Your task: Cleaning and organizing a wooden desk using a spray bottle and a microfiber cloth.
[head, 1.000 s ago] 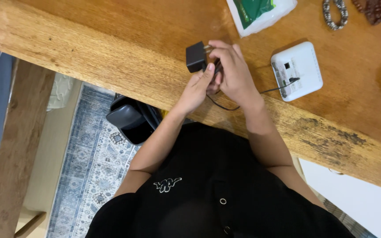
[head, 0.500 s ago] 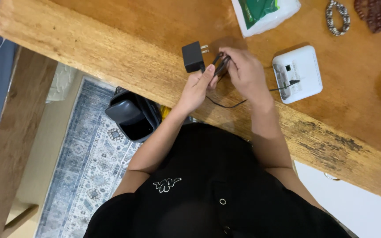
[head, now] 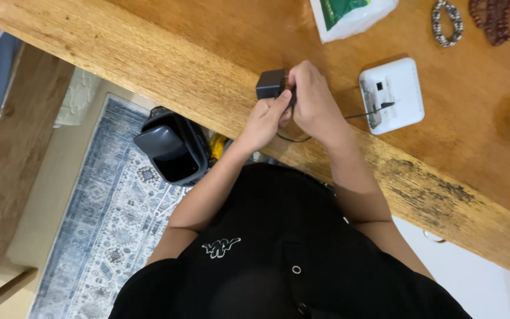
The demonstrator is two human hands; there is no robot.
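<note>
Black power adapter just left of both hands, together, clamped on its thin cable.

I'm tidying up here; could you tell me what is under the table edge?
Under the table stands a black bin on a patterned rug; something yellow is mostly hidden.

One head-worn camera looks steeply down, close over the wooden table.

white plastic packet, green panel, table's far edge
</note>
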